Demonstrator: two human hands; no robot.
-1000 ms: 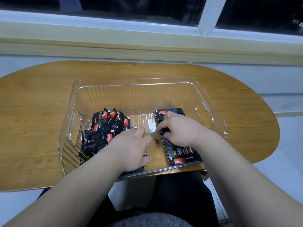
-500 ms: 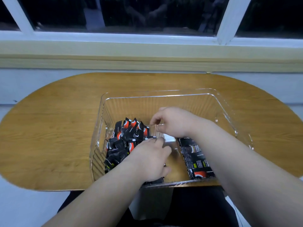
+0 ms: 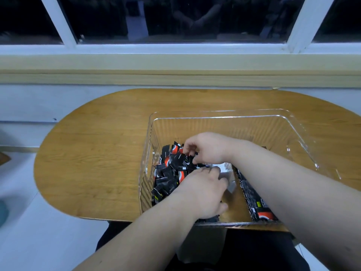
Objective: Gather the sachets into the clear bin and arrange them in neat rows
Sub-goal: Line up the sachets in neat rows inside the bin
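Note:
A clear ribbed bin (image 3: 220, 119) stands on the oval wooden table (image 3: 97, 153). Inside, at its left, lies a loose heap of black-and-red sachets (image 3: 168, 175). Along the right of the bin floor runs a neat row of sachets (image 3: 256, 202), partly hidden by my right forearm. My right hand (image 3: 207, 147) reaches across to the top of the heap, fingertips pinching a sachet there. My left hand (image 3: 201, 192) rests palm-down on the near part of the heap, fingers curled over sachets; whether it grips one is hidden.
The bin sits at the table's near right, its front wall at the table edge. A window sill and wall (image 3: 175, 75) run close behind the table. Bare wood lies to the left of the bin. My dark-clothed lap (image 3: 214, 249) is below the table edge.
My right hand left the row on the right and crossed leftward to the top of the loose heap. My left hand stayed on the heap. The camera view shifted left and up.

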